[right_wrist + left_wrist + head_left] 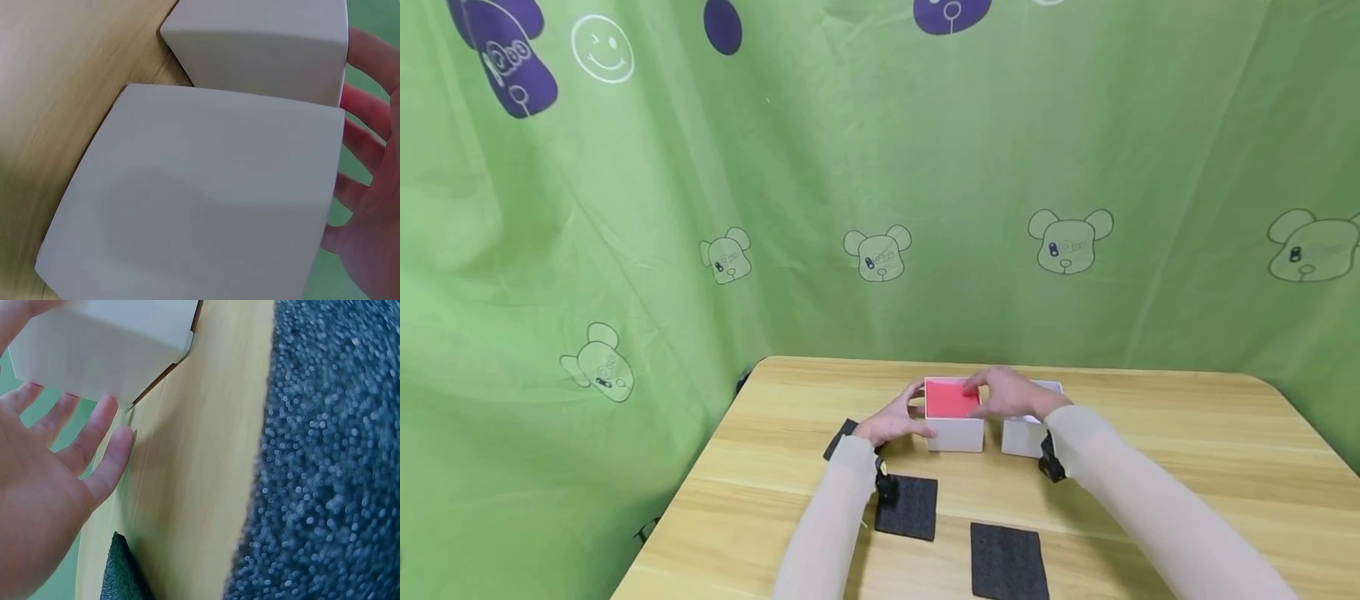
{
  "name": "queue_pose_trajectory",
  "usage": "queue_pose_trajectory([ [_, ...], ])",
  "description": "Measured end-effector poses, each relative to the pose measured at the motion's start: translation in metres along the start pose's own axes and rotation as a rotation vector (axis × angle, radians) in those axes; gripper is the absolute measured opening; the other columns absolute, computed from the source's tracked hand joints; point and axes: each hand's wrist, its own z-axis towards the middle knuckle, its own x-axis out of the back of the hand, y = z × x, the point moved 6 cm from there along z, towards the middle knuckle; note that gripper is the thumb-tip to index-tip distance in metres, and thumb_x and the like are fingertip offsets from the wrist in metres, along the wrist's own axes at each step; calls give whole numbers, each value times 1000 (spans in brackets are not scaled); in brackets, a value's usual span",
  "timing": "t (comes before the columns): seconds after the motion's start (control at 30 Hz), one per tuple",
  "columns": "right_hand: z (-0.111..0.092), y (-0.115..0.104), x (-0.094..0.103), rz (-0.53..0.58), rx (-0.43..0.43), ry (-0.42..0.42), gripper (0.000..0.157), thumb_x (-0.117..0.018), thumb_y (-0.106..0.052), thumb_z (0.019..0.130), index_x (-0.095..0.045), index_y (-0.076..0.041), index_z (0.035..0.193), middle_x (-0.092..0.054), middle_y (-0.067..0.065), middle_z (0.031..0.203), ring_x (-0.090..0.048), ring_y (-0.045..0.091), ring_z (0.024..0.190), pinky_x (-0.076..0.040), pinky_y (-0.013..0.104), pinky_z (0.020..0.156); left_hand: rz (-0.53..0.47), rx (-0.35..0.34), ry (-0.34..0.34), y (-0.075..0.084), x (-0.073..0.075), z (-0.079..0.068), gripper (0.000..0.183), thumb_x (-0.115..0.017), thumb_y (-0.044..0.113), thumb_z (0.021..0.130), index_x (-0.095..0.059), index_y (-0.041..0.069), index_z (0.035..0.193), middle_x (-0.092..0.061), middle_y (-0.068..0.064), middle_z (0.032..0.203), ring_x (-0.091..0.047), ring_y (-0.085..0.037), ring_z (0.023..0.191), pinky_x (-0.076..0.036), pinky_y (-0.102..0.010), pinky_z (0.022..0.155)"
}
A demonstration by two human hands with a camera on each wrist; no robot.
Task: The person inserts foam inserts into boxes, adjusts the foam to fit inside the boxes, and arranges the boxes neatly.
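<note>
1. White open-topped box (955, 436), smooth walls, one item. Stands upright on the pale wood-grain table (1157, 442), between the two hands.
2. Flat red panel (947, 402), material uncertain, one item. Lies inside the white open-topped box, below the rim; no long axis can be told, the outline being nearly square in the head view.
3. Left hand (895, 419). At the box's 9 o'clock side; thumb and fingers set apart, holding the box between them, fingertips at its wall.
4. Right hand (1011, 393). Reaches across the box's 3 o'clock rim, fingertips touching the red panel; whether they pinch it cannot be told. The panel lies at 9 o'clock from this hand and at 2 o'clock from the left; the right is nearer.
5. Second white box (1021, 438), top uncovered. Just beside the first at 3 o'clock, apart from it, partly beneath the right hand and wrist.
6. Black square pads, foam-like, three: one (917, 512) at 7 o'clock from the first box, one (1009, 562) at 5 o'clock, one (838, 442) at 8 o'clock, partly covered by the left wrist.
</note>
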Motion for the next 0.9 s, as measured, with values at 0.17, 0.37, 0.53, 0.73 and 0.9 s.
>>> queue_pose_trajectory([
  [0.17, -4, -2, 4, 8, 13, 40, 45, -74, -34, 81, -66, -8, 117, -60, 8, 121, -50, 32, 116, -39, 52, 97, -4, 5, 4, 3, -2, -1, 98, -74, 2, 77, -15, 21, 152, -29, -4, 147, -45, -24, 123, -39, -37, 99],
  [0.37, -24, -6, 28, 10, 55, 164, 45, -67, -33, 87, -62, -6, 121, -55, 15, 128, -43, 39, 122, -25, 63, 101, 89, 36, 8, 9, 0, -8, 105, -77, 5, 75, -7, 15, 153, -22, -8, 152, -40, -29, 128, -36, -41, 102],
  [0.53, -53, 15, 43, 0, 52, 212, 60, -71, -38, 83, -55, -3, 129, -47, 21, 135, -37, 43, 125, -24, 65, 100, 231, 45, 2, 21, 16, -27, 100, -78, 10, 76, -12, 8, 152, -18, -12, 155, -29, -34, 135, -31, -48, 105],
  [0.73, -87, 50, 40, 37, -15, 180, 97, -80, -43, 71, -33, 3, 143, -27, 28, 145, -25, 49, 130, -22, 66, 100, 464, 33, -20, 26, 41, -59, 88, -78, 12, 76, -28, 4, 148, -30, -15, 150, -28, -33, 136, -26, -48, 108],
  [0.9, -102, 69, 26, 166, -33, 168, 113, -81, -42, 70, -15, 6, 147, -15, 33, 148, -18, 52, 132, -16, 66, 102, 600, 88, -70, 15, 51, -82, 96, -82, 12, 71, -26, 4, 148, -29, -14, 150, -26, -31, 137, -24, -45, 109],
])
